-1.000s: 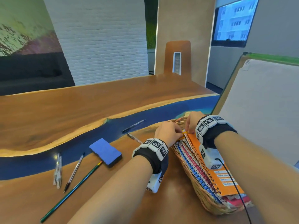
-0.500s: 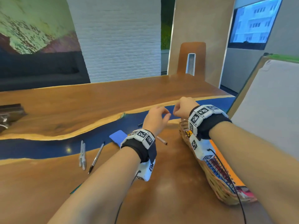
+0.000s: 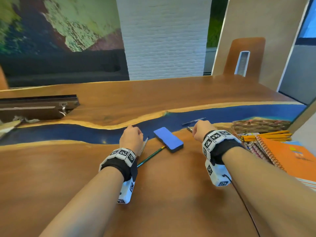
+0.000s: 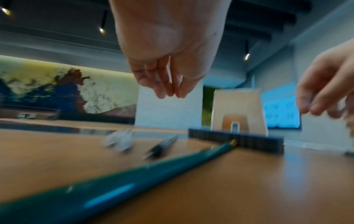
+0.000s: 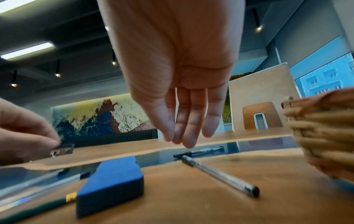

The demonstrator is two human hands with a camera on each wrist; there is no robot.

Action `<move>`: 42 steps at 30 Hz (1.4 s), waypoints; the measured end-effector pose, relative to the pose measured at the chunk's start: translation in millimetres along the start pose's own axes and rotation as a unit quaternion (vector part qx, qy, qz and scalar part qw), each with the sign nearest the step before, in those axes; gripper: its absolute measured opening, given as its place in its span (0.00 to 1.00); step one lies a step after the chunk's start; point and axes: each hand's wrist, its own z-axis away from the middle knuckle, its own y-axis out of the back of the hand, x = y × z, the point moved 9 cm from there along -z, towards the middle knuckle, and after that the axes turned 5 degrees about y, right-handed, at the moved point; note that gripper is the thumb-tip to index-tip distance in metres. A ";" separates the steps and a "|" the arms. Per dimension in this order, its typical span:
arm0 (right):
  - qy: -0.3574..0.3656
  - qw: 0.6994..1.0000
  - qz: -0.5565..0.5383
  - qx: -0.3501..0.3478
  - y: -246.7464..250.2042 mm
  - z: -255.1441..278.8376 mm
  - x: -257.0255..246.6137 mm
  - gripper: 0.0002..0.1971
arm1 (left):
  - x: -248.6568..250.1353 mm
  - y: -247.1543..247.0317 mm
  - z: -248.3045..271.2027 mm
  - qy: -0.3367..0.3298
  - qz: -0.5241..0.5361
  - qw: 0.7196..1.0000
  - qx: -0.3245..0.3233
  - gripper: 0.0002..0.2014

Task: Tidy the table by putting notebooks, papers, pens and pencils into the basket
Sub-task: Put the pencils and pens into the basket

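The wicker basket [image 3: 259, 124] stands at the right with an orange spiral notebook [image 3: 290, 156] and yellow pencils [image 3: 273, 136] in it. My left hand [image 3: 131, 136] hangs empty over two clear pens [image 4: 120, 139] and a dark pen [image 4: 161, 146], fingers [image 4: 162, 89] pointing loosely down. A green pencil [image 3: 150, 156] lies beside my left wrist, its end against the blue eraser [image 3: 168, 139]. Just right of the eraser my right hand [image 3: 201, 130] hovers empty, straight fingers [image 5: 188, 136] above a clear pen [image 5: 220, 174]. A black pen [image 3: 194, 120] lies beyond.
The wooden table [image 3: 171, 194] has a blue resin strip across it. A dark flat case [image 3: 37, 106] sits far left. A chair back [image 3: 242, 59] rises behind the far edge. In the right wrist view the basket wall [image 5: 325, 136] is close on the right.
Both hands have left the notebooks in the basket and moved left, out over the pens and eraser. The head view has swung left with them.
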 end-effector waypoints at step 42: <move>-0.103 0.854 -0.500 0.095 -28.7 3.9 18.5 0.05 | 137.3 -68.3 31.5 -0.236 0.107 0.960 -0.103 0.16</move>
